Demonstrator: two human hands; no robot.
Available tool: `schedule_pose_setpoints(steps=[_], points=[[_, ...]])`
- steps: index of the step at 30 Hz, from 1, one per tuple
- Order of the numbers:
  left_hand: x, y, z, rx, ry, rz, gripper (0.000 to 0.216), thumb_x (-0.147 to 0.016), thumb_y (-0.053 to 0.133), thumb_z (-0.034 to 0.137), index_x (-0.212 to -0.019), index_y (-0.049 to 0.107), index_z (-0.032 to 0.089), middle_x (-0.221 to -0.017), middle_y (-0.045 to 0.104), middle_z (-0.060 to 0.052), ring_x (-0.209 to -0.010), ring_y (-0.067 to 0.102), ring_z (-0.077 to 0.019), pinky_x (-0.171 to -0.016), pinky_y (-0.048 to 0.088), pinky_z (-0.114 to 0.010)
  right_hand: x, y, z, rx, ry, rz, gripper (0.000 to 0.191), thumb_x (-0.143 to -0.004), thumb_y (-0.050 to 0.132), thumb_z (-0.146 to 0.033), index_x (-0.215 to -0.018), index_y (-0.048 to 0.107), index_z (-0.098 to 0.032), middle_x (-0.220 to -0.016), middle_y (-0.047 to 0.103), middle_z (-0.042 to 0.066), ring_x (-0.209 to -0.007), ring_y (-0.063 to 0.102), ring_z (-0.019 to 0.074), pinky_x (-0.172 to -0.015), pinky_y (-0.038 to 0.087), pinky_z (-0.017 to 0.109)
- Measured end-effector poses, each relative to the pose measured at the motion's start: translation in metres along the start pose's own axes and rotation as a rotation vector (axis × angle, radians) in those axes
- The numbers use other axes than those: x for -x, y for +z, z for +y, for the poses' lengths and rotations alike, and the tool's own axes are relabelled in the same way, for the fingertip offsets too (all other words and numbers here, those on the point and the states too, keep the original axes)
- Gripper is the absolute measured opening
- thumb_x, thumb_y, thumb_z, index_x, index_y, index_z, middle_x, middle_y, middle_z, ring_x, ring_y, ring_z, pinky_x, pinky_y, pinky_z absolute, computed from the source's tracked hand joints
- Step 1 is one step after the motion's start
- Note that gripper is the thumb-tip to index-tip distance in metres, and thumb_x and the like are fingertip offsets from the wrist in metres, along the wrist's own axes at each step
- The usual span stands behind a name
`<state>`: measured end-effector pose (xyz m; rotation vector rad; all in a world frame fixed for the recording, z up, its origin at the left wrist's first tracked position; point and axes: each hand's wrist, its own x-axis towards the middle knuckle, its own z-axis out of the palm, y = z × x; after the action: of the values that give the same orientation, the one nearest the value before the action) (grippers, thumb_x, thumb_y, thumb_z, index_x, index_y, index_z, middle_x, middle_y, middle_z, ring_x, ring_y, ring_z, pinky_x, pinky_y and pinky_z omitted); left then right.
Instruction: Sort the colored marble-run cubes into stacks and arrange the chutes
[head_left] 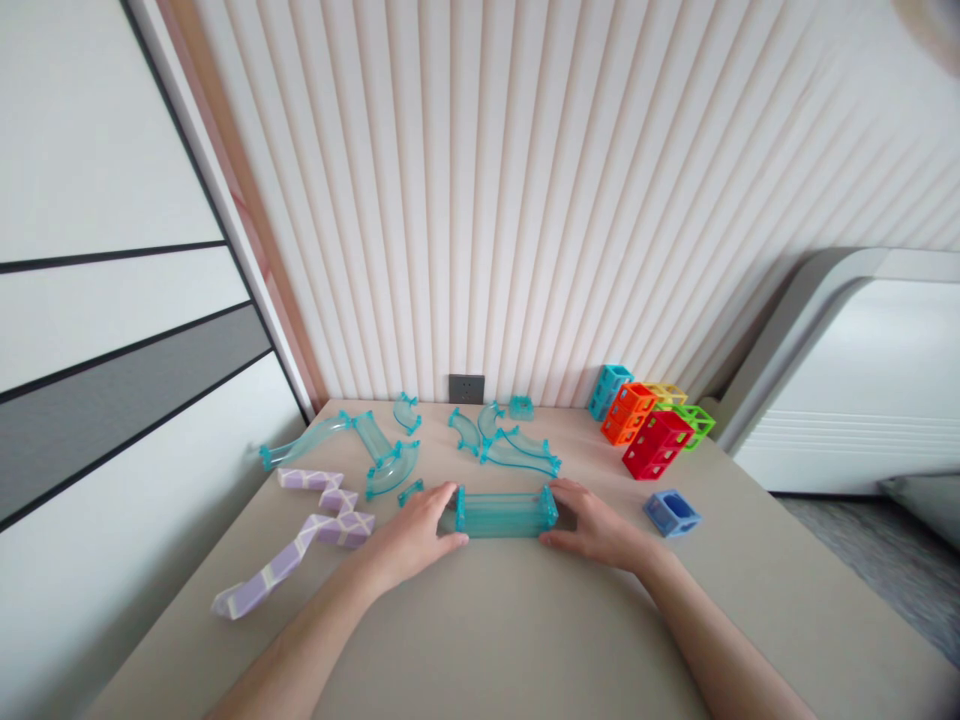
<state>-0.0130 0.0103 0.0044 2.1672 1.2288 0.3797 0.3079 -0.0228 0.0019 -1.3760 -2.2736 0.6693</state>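
A stack of straight, see-through teal track pieces (504,514) lies crosswise on the table in front of me. My left hand (426,528) is at its left end, fingertips at the far corner and thumb at the near one. At the right end, my right hand (589,525) curls the same way, thumb in front and fingers behind. Both palms stay a little apart from the stack. Just beyond my left fingers lies a small teal connector (410,492). To the right of my right hand sits a blue hollow block (673,512).
Curved teal track pieces (517,450) lie behind the stack, with more track (371,440) at the back left. A purple-and-white folding snake puzzle (274,572) lies left. Red blocks (658,446) and other coloured block stacks (628,412) stand back right, near the ribbed wall (480,200).
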Motion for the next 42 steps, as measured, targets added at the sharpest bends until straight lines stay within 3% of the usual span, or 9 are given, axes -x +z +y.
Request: schedule_pose_setpoints(steps=[5, 10, 14, 20, 27, 34, 42], points=[[-0.0001, 0.0002, 0.0007, 0.043, 0.066, 0.036, 0.056, -0.081, 0.07, 0.036, -0.132, 0.052, 0.022, -0.135, 0.061, -0.011, -0.126, 0.057, -0.0276, -0.107, 0.045, -0.04, 0.0004, 0.0, 0.0002, -0.005, 0.025, -0.014, 0.04, -0.081, 0.073, -0.052, -0.106, 0.066, -0.02, -0.114, 0.066, 0.01, -0.109, 0.061, 0.0301, -0.099, 0.048, 0.044], [-0.0018, 0.0003, -0.0035, 0.087, 0.092, 0.086, 0.056, -0.081, 0.073, 0.03, -0.132, 0.05, 0.023, -0.134, 0.061, -0.01, -0.123, 0.06, -0.0247, -0.106, 0.046, -0.039, 0.0032, -0.0023, 0.0028, -0.053, 0.049, 0.005, 0.081, -0.079, 0.074, -0.057, -0.146, 0.046, -0.021, -0.131, 0.06, 0.015, -0.114, 0.06, 0.0308, -0.102, 0.047, 0.045], [-0.002, -0.0007, -0.0048, 0.089, 0.109, 0.092, 0.056, -0.081, 0.074, 0.033, -0.131, 0.051, 0.024, -0.132, 0.063, -0.01, -0.122, 0.06, -0.025, -0.106, 0.047, -0.04, 0.0033, -0.005, 0.0, -0.074, 0.004, 0.036, 0.068, -0.085, 0.069, -0.056, -0.14, 0.052, -0.02, -0.12, 0.066, 0.013, -0.102, 0.064, 0.027, -0.094, 0.051, 0.041], [-0.0026, -0.0024, -0.0024, 0.098, 0.111, 0.104, 0.052, -0.081, 0.073, 0.032, -0.129, 0.053, 0.025, -0.13, 0.065, -0.009, -0.12, 0.062, -0.0257, -0.105, 0.048, -0.041, 0.0016, -0.0045, -0.0046, -0.044, 0.001, 0.045, 0.052, -0.086, 0.067, -0.055, -0.124, 0.061, -0.021, -0.113, 0.069, 0.01, -0.1, 0.065, 0.0261, -0.092, 0.051, 0.039], [-0.0037, -0.0018, -0.0057, 0.101, 0.093, 0.105, 0.055, -0.079, 0.076, 0.035, -0.129, 0.055, 0.025, -0.131, 0.065, -0.009, -0.121, 0.061, -0.0267, -0.105, 0.047, -0.041, 0.0016, -0.0043, -0.0021, -0.053, 0.012, 0.026, 0.055, -0.084, 0.069, -0.057, -0.125, 0.061, -0.021, -0.116, 0.068, 0.011, -0.103, 0.065, 0.0275, -0.093, 0.051, 0.04], [-0.0042, 0.0016, -0.0056, 0.066, 0.037, 0.068, 0.06, -0.075, 0.076, 0.029, -0.13, 0.054, 0.022, -0.131, 0.065, -0.01, -0.122, 0.06, -0.0269, -0.106, 0.046, -0.04, 0.002, 0.0022, 0.0041, 0.006, 0.03, 0.001, 0.062, -0.079, 0.074, -0.056, -0.128, 0.061, -0.022, -0.135, 0.059, 0.014, -0.127, 0.054, 0.0341, -0.111, 0.041, 0.049], [-0.0032, 0.0018, -0.004, 0.053, -0.016, 0.034, 0.061, -0.075, 0.072, 0.032, -0.132, 0.054, 0.023, -0.131, 0.065, -0.011, -0.122, 0.06, -0.0292, -0.105, 0.046, -0.041, 0.0021, 0.0026, 0.0027, 0.024, 0.041, -0.014, 0.054, -0.08, 0.074, -0.055, -0.12, 0.064, -0.02, -0.134, 0.059, 0.016, -0.125, 0.055, 0.0341, -0.109, 0.042, 0.05]])
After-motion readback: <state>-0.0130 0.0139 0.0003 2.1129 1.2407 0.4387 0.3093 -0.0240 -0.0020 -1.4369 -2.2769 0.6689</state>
